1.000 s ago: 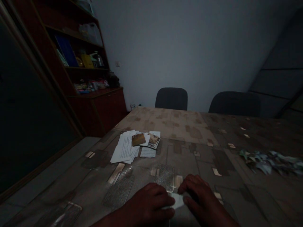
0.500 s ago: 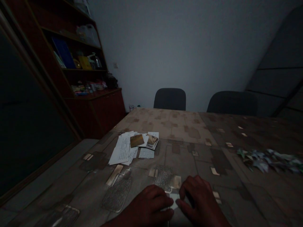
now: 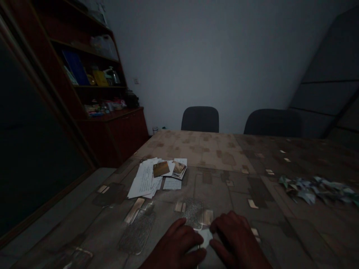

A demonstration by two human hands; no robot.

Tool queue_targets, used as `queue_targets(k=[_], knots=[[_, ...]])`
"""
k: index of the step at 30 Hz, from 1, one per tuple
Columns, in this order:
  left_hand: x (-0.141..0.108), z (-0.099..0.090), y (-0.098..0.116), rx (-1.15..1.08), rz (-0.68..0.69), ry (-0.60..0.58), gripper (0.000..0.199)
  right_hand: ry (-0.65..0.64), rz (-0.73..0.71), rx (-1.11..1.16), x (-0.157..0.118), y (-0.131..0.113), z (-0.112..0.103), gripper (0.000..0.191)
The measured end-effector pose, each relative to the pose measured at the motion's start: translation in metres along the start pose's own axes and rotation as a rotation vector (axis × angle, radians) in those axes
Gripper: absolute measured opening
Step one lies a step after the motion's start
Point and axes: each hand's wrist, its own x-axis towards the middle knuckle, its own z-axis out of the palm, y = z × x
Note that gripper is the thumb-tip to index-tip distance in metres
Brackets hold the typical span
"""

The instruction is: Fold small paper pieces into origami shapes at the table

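Barely anything has shifted over the last second: the left hand (image 3: 176, 246) and right hand (image 3: 237, 241) still pinch the small slip of paper (image 3: 205, 237) between their fingertips, flat on the near edge of the table (image 3: 218, 183), only nudged a little together. Its orientation is unclear (too dim, mostly covered). Loose papers (image 3: 157, 175) lie far left, crumpled scraps (image 3: 314, 188) right.

No legible text anywhere. White sheets (image 3: 144, 178) on the table (image 3: 224, 149) carry lines of writing, too dim & small to read. Small slip (image 3: 172, 183) beside them: same. Items on shelf unit (image 3: 95, 78) show no readable labels.
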Motion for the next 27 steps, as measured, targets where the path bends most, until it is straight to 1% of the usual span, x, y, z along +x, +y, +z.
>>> queue_targets(k=[1, 3, 6, 9, 12, 14, 18, 21, 24, 27], knots=[[0.000, 0.000, -0.001, 0.014, 0.020, 0.003, 0.004, 0.001, -0.002, 0.015, 0.001, -0.001, 0.001, 0.021], [0.002, -0.001, -0.001, 0.047, 0.106, 0.034, 0.001, 0.015, -0.015, 0.044, 0.004, -0.002, 0.002, 0.022], [0.006, -0.005, -0.002, 0.038, 0.248, 0.082, 0.009, 0.027, -0.070, 0.070, 0.011, -0.004, 0.001, 0.024], [0.013, -0.012, -0.005, -0.033, 0.251, 0.055, 0.016, 0.017, -0.112, 0.092, 0.016, -0.004, 0.001, 0.022], [0.020, -0.024, -0.007, -0.070, 0.248, 0.067, 0.018, 0.006, -0.114, 0.102, 0.017, -0.003, 0.000, 0.018], [0.023, -0.031, -0.008, -0.035, 0.244, 0.039, 0.021, -0.008, -0.110, 0.104, 0.016, -0.003, -0.001, 0.018], [0.025, -0.040, -0.007, 0.111, 0.259, -0.042, 0.027, -0.028, -0.096, 0.140, 0.015, -0.004, -0.002, 0.020], [0.025, -0.043, -0.004, 0.189, 0.301, -0.061, 0.029, -0.016, -0.101, 0.174, 0.016, -0.003, -0.001, 0.019], [0.027, -0.041, -0.002, 0.220, 0.360, -0.043, 0.025, -0.008, -0.090, 0.187, 0.016, 0.000, 0.001, 0.021], [0.030, -0.037, -0.004, 0.241, 0.390, -0.020, 0.025, -0.002, -0.082, 0.180, 0.016, 0.001, 0.003, 0.020]])
